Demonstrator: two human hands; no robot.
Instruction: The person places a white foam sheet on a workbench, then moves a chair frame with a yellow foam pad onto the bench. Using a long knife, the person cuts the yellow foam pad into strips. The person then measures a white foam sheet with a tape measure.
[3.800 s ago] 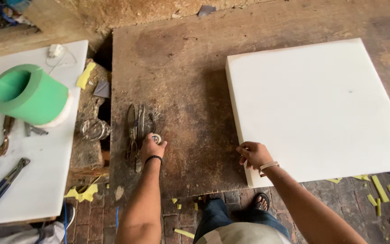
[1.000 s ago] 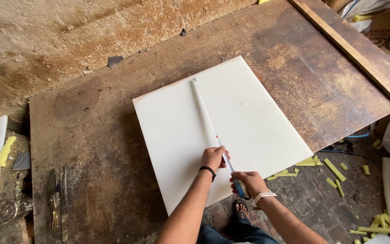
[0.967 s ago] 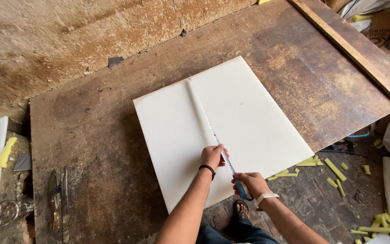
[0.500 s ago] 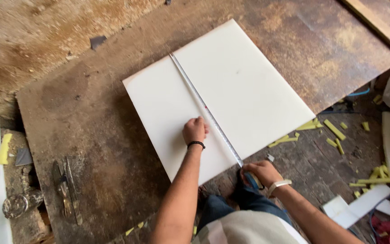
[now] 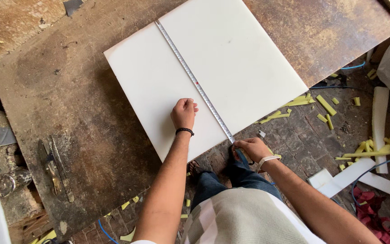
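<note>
The tape measure (image 5: 194, 81) already lies drawn out across the white board (image 5: 244, 68), running from the board's far edge to its near edge, a little left of the middle, so the stretch looks made and the reading or marking seems what is left; no mark on the board can be made out. The left hand (image 5: 184, 113) rests on the board just left of the tape near the near edge, fingers curled in a loose fist; whether it pins anything is unclear. The right hand (image 5: 250, 147) is closed around the tape's case just off the board's near edge, pulling the blade taut. The board lies flat on a worn, stained brown workbench (image 5: 68, 104), covering its right half and overhanging the near edge slightly. Toward the bench's left near corner lie a few dark metal hand tools (image 5: 53, 167). Below is a brick floor (image 5: 303, 135) littered with yellow foam scraps (image 5: 303, 101), white offcut strips (image 5: 378, 122), a blue cable (image 5: 380, 165) and red cloth (image 5: 371, 210)
</note>
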